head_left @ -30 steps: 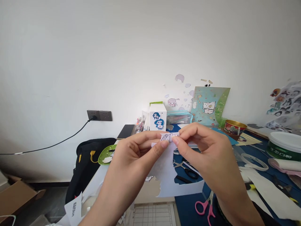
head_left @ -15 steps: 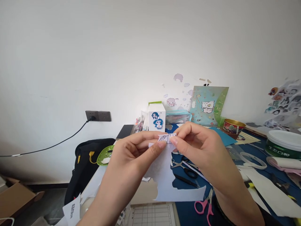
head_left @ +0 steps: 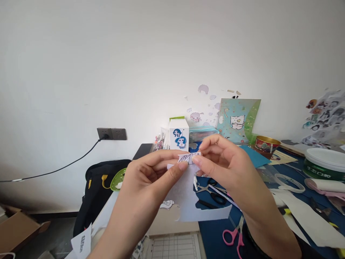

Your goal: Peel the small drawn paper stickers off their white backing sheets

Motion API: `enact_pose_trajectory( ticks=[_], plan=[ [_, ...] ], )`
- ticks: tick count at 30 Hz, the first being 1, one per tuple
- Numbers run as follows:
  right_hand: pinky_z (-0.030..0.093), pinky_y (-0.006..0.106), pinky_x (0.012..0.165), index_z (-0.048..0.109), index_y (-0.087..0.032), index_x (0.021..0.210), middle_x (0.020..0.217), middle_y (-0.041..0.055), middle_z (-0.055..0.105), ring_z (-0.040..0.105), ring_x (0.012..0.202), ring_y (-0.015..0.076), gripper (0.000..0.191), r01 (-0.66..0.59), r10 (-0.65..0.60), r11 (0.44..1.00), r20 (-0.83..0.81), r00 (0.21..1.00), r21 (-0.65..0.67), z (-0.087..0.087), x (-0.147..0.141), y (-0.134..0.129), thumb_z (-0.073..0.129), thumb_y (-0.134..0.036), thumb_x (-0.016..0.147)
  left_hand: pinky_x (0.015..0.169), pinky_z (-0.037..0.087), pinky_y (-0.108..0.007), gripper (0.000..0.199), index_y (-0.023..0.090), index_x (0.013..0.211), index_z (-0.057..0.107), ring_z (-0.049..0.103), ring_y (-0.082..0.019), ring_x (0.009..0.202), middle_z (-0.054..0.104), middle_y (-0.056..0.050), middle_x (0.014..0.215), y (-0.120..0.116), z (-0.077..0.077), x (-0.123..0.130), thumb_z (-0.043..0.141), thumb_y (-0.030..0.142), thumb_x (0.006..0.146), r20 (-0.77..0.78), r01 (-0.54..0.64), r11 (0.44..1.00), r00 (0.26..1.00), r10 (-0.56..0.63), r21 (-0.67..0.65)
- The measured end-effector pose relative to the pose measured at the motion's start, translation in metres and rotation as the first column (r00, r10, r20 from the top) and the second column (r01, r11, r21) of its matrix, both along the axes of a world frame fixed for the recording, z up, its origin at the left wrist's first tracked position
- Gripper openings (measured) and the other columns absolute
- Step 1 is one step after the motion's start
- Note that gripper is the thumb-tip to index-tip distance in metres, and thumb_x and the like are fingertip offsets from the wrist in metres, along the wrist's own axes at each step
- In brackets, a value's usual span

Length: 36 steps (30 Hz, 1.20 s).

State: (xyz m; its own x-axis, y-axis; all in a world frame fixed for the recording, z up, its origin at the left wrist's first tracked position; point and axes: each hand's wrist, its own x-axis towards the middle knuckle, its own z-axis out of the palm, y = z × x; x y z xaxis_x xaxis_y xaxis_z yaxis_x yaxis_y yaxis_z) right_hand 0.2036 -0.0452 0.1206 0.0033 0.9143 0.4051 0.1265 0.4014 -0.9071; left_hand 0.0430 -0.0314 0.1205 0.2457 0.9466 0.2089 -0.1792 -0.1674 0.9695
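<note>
Between both hands, at chest height over the table, is a sheet of white paper (head_left: 185,194) with a cut-out, irregular right edge. Its top is folded over, showing a strip with dark line drawing (head_left: 188,158). My left hand (head_left: 153,176) pinches the fold's left part with thumb and fingers. At the fold's right end, my right hand (head_left: 223,162) pinches with the thumb in front and the fingers behind. The lower part of the sheet hangs down freely. Black-handled scissors (head_left: 217,197) and pink-handled scissors (head_left: 234,235) lie below on the blue table surface.
A white box with stickers (head_left: 179,133) stands behind the hands. To the right are a white-lidded tub (head_left: 325,165), a gold-rimmed bowl (head_left: 266,144) and a tape roll (head_left: 289,183). A gridded board (head_left: 174,247) lies at the front; a dark backpack (head_left: 91,194) is at left.
The hanging part of the paper has swung up slightly, and a small drawn cut-out beneath it shows more. The right fingers have shifted a little at the fold; both hands keep their pinch.
</note>
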Motion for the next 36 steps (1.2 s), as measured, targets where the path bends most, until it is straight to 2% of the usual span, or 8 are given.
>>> enact_pose_trajectory(
  ticks=[2,5,8,11,16,24,31,36],
  plan=[
    [0.052,0.021,0.062,0.058,-0.024,0.090,0.079,-0.0032,0.061,0.059,0.071,0.0100,0.015,-0.059,0.059,0.998,-0.013,0.998,0.028,-0.0014,0.0019,0.0020,0.066,-0.032,0.081,0.049,0.047,-0.011,0.015,0.024,0.085,0.073,0.065,-0.011,0.060,0.072,0.001,0.066,-0.0006,-0.0008,-0.0002,0.075,0.027,0.070,0.016,0.002,1.000,1.000,-0.002,0.004],
    [0.051,0.013,0.061,0.063,-0.021,0.083,0.072,-0.0038,0.061,0.059,0.066,0.0061,0.004,-0.135,0.137,0.989,-0.032,0.990,0.060,-0.0019,0.0042,0.0034,0.064,-0.025,0.083,0.048,0.046,-0.010,0.015,0.024,0.085,0.073,0.064,-0.009,0.058,0.072,0.001,0.066,-0.0016,-0.0015,-0.0002,0.075,0.027,0.070,0.029,0.006,1.000,1.000,-0.006,-0.005],
    [0.049,0.009,0.060,0.064,-0.020,0.077,0.067,-0.0048,0.061,0.059,0.063,0.0036,0.006,-0.152,0.156,0.986,-0.055,0.986,0.065,-0.0012,0.0050,0.0027,0.063,-0.020,0.083,0.047,0.046,-0.010,0.014,0.024,0.083,0.073,0.064,-0.009,0.056,0.071,0.002,0.065,-0.0030,0.0003,0.0004,0.075,0.026,0.070,0.030,0.010,1.000,0.999,-0.009,-0.024],
    [0.048,0.010,0.060,0.063,-0.020,0.075,0.068,-0.0045,0.061,0.058,0.064,0.0043,0.008,-0.138,0.140,0.988,-0.033,0.990,0.069,-0.0010,0.0043,0.0019,0.062,-0.021,0.083,0.045,0.044,-0.010,0.008,0.022,0.077,0.072,0.061,-0.008,0.053,0.068,0.003,0.060,-0.0038,0.0039,0.0014,0.074,0.024,0.070,0.016,-0.027,0.999,0.999,0.028,-0.027],
    [0.045,0.016,0.058,0.063,-0.020,0.075,0.067,-0.0034,0.059,0.055,0.064,0.0072,0.010,-0.082,0.077,0.994,0.070,0.995,0.078,-0.0010,0.0017,0.0016,0.061,-0.023,0.084,0.043,0.040,-0.013,0.006,0.020,0.068,0.072,0.055,-0.008,0.049,0.065,0.002,0.058,-0.0014,0.0067,0.0023,0.076,0.024,0.066,-0.091,-0.043,0.997,0.995,0.049,0.068],
    [0.047,0.021,0.062,0.064,-0.019,0.072,0.066,-0.0011,0.060,0.057,0.065,0.0100,0.022,-0.137,0.128,0.985,0.091,0.988,0.101,-0.0001,0.0043,0.0009,0.052,-0.023,0.089,0.042,0.035,-0.017,0.024,0.017,0.065,0.067,0.051,-0.010,0.049,0.062,-0.001,0.057,-0.0075,0.0058,0.0038,0.072,0.040,0.067,-0.180,-0.143,0.989,0.973,0.144,0.018],
    [0.047,0.018,0.061,0.063,-0.019,0.070,0.063,-0.0032,0.059,0.057,0.063,0.0081,0.020,-0.148,0.139,0.986,0.114,0.984,0.077,0.0014,0.0040,-0.0003,0.055,-0.023,0.088,0.041,0.032,-0.018,0.030,0.016,0.065,0.064,0.048,-0.009,0.046,0.060,0.000,0.056,-0.0084,0.0062,0.0023,0.067,0.046,0.070,-0.207,-0.123,0.992,0.971,0.122,0.010],
    [0.045,0.019,0.059,0.062,-0.020,0.072,0.066,-0.0034,0.059,0.056,0.064,0.0086,0.015,-0.100,0.090,0.993,0.150,0.985,0.062,0.0005,0.0024,0.0001,0.058,-0.025,0.086,0.042,0.034,-0.017,0.021,0.016,0.067,0.068,0.051,-0.009,0.048,0.061,0.000,0.058,-0.0047,0.0067,0.0005,0.073,0.037,0.067,-0.204,-0.061,0.998,0.977,0.061,0.008]
  ],
)
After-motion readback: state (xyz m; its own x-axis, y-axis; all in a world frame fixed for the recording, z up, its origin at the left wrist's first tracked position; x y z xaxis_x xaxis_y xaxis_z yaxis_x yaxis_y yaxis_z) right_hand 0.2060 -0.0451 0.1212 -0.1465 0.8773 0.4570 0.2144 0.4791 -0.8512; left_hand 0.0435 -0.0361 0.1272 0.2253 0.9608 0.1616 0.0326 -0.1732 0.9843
